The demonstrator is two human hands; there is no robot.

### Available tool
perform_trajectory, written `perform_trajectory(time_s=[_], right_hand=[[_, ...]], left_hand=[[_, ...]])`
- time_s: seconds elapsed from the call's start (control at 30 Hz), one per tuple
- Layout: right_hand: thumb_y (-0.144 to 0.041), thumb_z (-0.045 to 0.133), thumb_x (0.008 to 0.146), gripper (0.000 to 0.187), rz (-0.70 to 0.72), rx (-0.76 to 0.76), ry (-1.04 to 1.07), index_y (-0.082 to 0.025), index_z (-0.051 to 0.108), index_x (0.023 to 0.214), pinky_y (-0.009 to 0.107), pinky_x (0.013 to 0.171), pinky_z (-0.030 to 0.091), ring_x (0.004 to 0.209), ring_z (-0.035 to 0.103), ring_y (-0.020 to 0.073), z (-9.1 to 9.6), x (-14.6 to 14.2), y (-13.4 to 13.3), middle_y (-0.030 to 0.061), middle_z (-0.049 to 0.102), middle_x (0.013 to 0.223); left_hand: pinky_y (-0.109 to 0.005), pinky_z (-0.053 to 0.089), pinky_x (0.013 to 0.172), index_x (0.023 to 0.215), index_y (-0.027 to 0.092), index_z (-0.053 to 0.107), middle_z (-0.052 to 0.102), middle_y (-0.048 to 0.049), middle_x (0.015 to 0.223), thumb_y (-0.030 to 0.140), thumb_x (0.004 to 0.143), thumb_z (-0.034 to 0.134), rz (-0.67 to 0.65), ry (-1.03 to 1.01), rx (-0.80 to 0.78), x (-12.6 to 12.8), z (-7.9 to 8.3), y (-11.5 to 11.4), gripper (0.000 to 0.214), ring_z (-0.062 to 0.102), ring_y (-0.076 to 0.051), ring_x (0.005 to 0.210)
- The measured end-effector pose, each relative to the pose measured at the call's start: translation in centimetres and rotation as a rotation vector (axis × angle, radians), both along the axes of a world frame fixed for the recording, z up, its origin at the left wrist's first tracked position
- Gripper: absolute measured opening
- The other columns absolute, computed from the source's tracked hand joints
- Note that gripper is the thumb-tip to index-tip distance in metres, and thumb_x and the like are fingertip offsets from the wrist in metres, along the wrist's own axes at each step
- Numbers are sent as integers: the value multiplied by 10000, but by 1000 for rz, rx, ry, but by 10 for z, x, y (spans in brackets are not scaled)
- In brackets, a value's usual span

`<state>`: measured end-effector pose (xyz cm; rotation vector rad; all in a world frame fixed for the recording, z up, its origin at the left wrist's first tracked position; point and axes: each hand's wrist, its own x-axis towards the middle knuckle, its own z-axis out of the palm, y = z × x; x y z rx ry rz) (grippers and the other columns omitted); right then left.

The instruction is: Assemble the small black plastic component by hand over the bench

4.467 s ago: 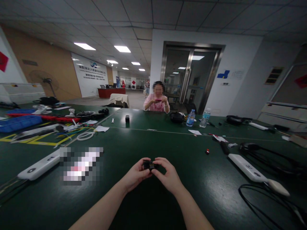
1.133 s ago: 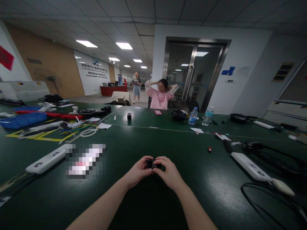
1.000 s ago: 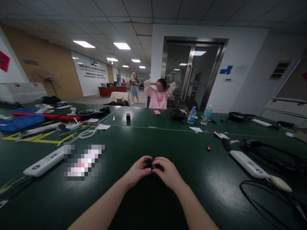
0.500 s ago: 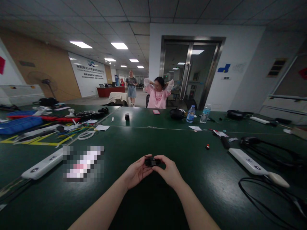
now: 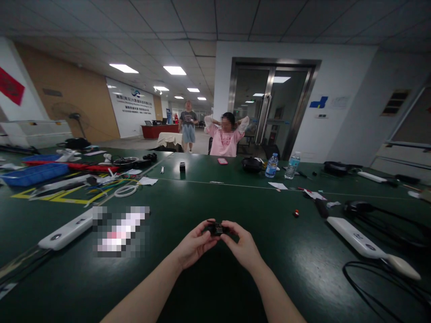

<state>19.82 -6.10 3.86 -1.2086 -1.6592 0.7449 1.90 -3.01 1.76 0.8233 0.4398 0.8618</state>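
Compared with half a second ago, little changes: the left hand (image 5: 195, 244) and right hand (image 5: 243, 246) still pinch the small black part (image 5: 216, 229) between their fingertips, above the green table (image 5: 303, 269) at 6 o'clock. The handling seems unfinished.

I have both forearms reaching forward and angling inward, so the wrists nearly meet in front of me. My left hand (image 5: 194, 242) and right hand (image 5: 243, 244) are curled, fingertips pinched together between them (thumbs underneath, as far as I can tell), knuckles raised.
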Motion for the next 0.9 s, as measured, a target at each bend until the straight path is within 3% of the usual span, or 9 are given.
perform_trajectory(time_s=[0.2,0.4,0.73,0.9], right_hand=[[-200,596,721,310,-2,-5,52,-234,592,1029,382,947,403,1043,544,203,-7,0,4,35,603,1102],[-216,592,727,310,-13,-2,43,-256,579,1034,373,929,418,1053,532,196,-8,1,5,20,577,1125],[-281,600,727,297,-58,-95,-18,-250,583,1022,354,855,447,973,563,205,0,1,2,15,617,1006],[-267,595,730,286,-57,-108,-29,-248,577,1015,350,834,452,943,572,198,0,1,1,13,621,980]], left_hand=[[-251,458,828,1203,267,373,589,-36,1065,82,743,604,39,23,27,2,-1,-1,548,627,-127,886],[-265,470,801,1130,236,420,597,-52,1032,118,760,594,63,48,50,2,0,0,425,631,-145,877],[-319,449,824,1084,202,474,588,-69,1053,151,724,632,107,135,133,2,3,-1,397,603,-180,923],[-354,441,825,1171,221,406,569,-87,1099,167,690,662,136,188,161,3,5,-1,547,597,-201,924]])
